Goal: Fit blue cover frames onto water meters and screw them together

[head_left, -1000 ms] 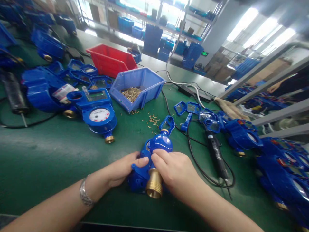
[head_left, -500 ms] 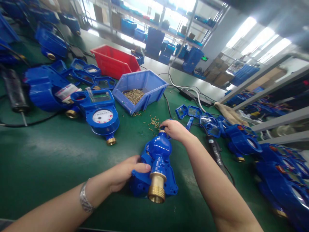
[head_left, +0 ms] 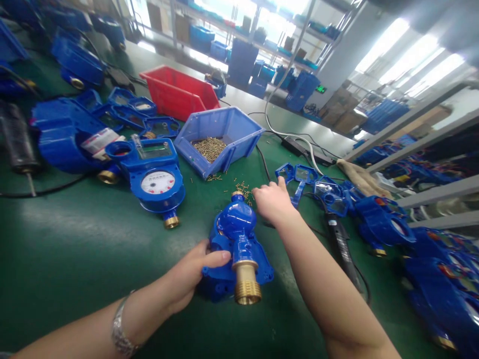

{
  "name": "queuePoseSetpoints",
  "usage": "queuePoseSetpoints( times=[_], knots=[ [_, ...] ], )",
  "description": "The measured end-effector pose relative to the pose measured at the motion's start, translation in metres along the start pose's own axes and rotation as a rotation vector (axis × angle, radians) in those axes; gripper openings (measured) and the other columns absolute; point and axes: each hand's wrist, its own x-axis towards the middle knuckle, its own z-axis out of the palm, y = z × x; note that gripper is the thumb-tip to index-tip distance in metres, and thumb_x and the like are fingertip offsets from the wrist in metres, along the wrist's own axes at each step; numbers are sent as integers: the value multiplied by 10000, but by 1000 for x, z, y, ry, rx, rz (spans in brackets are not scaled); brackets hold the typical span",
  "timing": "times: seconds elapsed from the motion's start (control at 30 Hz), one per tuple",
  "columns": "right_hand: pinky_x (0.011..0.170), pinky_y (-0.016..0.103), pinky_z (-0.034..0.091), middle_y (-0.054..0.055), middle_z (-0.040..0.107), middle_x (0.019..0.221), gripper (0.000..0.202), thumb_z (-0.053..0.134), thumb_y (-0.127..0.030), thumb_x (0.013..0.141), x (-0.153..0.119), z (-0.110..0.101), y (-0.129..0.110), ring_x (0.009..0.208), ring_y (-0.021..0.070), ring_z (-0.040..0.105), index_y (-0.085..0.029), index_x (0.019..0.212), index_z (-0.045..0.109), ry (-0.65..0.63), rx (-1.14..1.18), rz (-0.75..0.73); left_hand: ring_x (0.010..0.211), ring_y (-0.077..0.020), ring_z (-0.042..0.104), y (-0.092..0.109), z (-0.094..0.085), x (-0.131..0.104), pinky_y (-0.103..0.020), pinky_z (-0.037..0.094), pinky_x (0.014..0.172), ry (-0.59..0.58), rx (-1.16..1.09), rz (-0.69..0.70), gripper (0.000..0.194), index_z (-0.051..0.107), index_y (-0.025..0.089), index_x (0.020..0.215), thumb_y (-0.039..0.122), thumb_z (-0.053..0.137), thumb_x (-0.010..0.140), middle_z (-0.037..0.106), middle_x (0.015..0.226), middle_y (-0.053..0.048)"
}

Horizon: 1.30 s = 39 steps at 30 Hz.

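A blue water meter (head_left: 237, 222) with brass threaded ends lies face down on the green table before me. My left hand (head_left: 202, 264) grips its housing from the left, thumb on top. My right hand (head_left: 273, 202) is off the meter, just beyond it to the right, beside the loose brass screws (head_left: 241, 187). Its fingers are curled downward and their tips are hidden, so I cannot make out what they hold. Behind the screws stands a light blue bin (head_left: 239, 129) with many more screws inside.
A red bin (head_left: 179, 92) stands behind the blue one. Another meter (head_left: 157, 182) lies face up at left, near blue frames. Right of my arm are a black electric screwdriver (head_left: 340, 244), clear-windowed covers (head_left: 305, 174) and more meters (head_left: 385, 224). Cables cross the back.
My right hand has come away from the meter's far end and moved slightly right. The meter, held in my left hand, has shifted a little and its far end now points more left.
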Motion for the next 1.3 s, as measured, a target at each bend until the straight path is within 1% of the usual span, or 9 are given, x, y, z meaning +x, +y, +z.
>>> queuePoseSetpoints(
  times=[0.1, 0.27, 0.4, 0.53, 0.67, 0.83, 1.03, 1.17, 1.3],
  knots=[
    [906, 457, 413, 163, 587, 1139, 353, 574, -151, 815, 26, 7, 0, 1028, 266, 567, -125, 1167, 553, -20, 98, -69, 1060, -324, 599, 4, 0, 1, -376, 455, 896, 4, 0, -8, 732, 507, 83, 1172, 386, 775, 562, 672, 1101, -160],
    [805, 391, 510, 76, 588, 1104, 276, 561, -292, 877, 51, 17, -2, 928, 185, 598, -146, 1111, 555, -29, 329, -122, 1017, -314, 622, 2, -5, 4, -386, 453, 899, -32, 3, -1, 662, 533, 93, 1160, 368, 760, 602, 687, 1066, -150],
    [845, 389, 492, 48, 603, 1064, 238, 518, -306, 901, 52, 24, -6, 976, 220, 591, -119, 1023, 600, 75, 562, -28, 963, -307, 642, 1, -7, 5, -408, 456, 896, -32, -2, -18, 634, 540, 98, 1153, 350, 757, 614, 686, 1064, -154],
    [787, 358, 513, 59, 607, 1030, 206, 511, -290, 908, 55, 34, 3, 906, 171, 602, -132, 1010, 594, 165, 876, 143, 924, -307, 651, 3, -6, 5, -405, 457, 878, 11, 18, -24, 623, 580, 87, 1097, 367, 780, 577, 701, 1008, -158],
    [653, 303, 531, 38, 612, 894, 225, 510, -330, 906, 44, 40, 14, 736, 131, 607, -126, 983, 563, 250, 1306, 255, 909, -289, 657, 3, -6, 5, -391, 458, 874, -14, 22, -21, 557, 606, 100, 1063, 359, 771, 599, 710, 988, -142],
    [670, 286, 541, 10, 584, 712, 210, 539, -355, 862, 3, 41, 14, 693, 127, 615, -198, 758, 445, 295, 1764, 233, 906, -278, 660, 2, -7, 6, -367, 474, 846, 16, 47, -44, 557, 598, 100, 1069, 359, 769, 608, 715, 986, -137],
    [448, 204, 433, -51, 495, 602, 358, 654, -475, 701, -55, 46, 10, 485, 80, 490, -208, 729, 417, 100, 1954, 178, 907, -286, 659, 3, -8, 5, -371, 475, 844, 8, 64, -54, 537, 620, 95, 1046, 364, 770, 607, 718, 965, -138],
    [332, 151, 253, -75, 465, 496, 394, 704, -471, 651, -80, 48, 8, 368, 44, 374, -179, 682, 441, -135, 1853, 148, 862, -271, 667, 4, -7, 4, -350, 483, 816, 10, 68, -55, 516, 645, 108, 1003, 375, 784, 584, 726, 934, -120],
    [327, 142, 242, -81, 476, 461, 333, 720, -394, 655, -86, 43, 6, 343, 36, 376, -161, 673, 482, -269, 1693, 137, 883, -276, 665, 5, -6, 3, -325, 487, 791, -4, 75, -59, 561, 653, 108, 1015, 402, 796, 559, 734, 893, -106]
  ],
)
